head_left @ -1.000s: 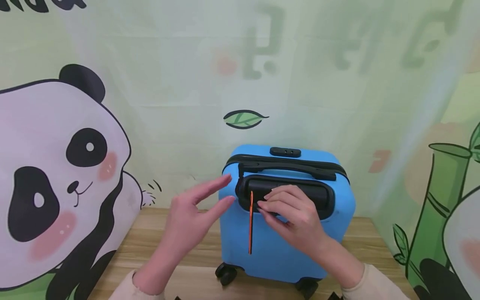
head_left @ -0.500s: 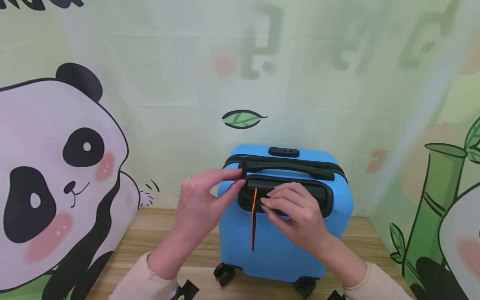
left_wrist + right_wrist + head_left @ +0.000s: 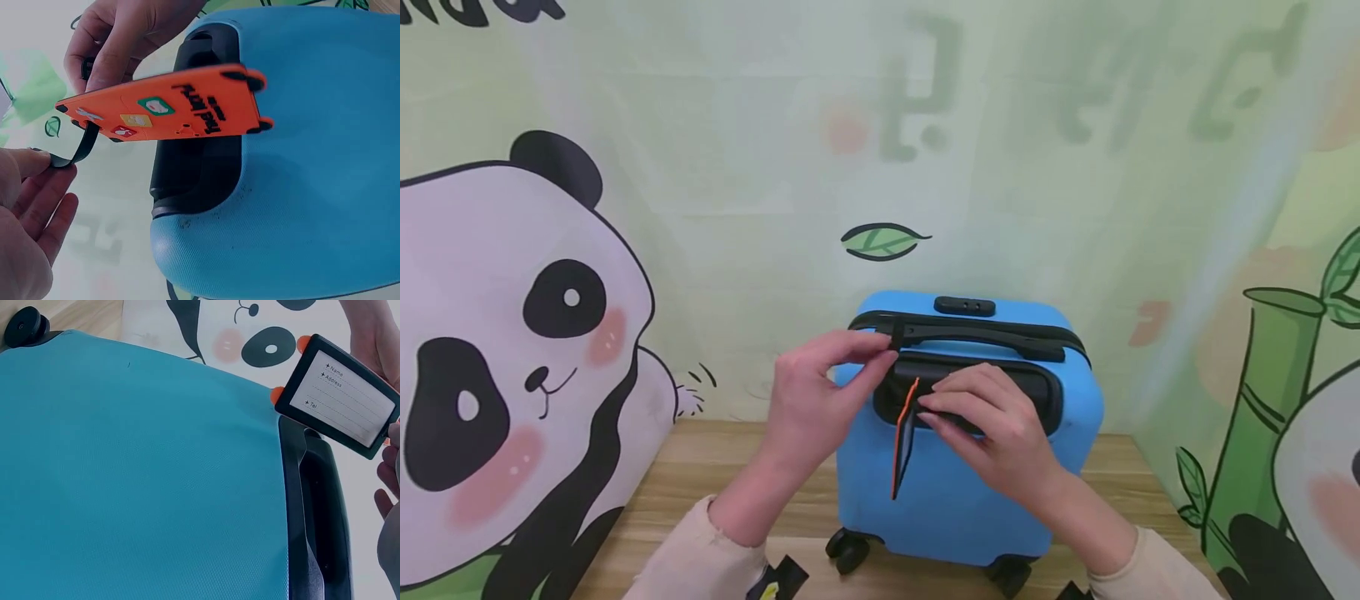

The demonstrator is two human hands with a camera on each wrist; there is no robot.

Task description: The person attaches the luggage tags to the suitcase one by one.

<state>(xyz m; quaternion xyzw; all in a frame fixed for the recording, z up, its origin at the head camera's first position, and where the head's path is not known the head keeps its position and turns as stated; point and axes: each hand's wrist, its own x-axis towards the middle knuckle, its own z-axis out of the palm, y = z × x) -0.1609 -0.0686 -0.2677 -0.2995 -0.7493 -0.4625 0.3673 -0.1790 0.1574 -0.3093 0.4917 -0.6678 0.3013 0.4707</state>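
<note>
In the head view, an orange luggage tag (image 3: 898, 446) with a black back hangs edge-on before a blue suitcase (image 3: 955, 508). My left hand (image 3: 816, 387) pinches the tag's black strap (image 3: 86, 142) between thumb and fingers, near the left end of the suitcase's top handle (image 3: 985, 335). With thumb and fingers, my right hand (image 3: 988, 417) holds the tag by its upper end. The left wrist view shows raised lettering and small coloured patches on its orange face. A white card (image 3: 340, 397) printed with name, address and tel lines fills its other side in the right wrist view.
The suitcase stands upright on black wheels (image 3: 848, 550) on a wooden tabletop (image 3: 737, 483). A recessed black panel (image 3: 1037, 400) lies under the handle, and a combination lock (image 3: 965, 306) sits on top. Behind hangs a panda-print backdrop (image 3: 737, 167).
My left hand has moved right and closed its fingers on the strap, which has shifted slightly right. The tag has turned a little in my right hand, showing more of its black side.
</note>
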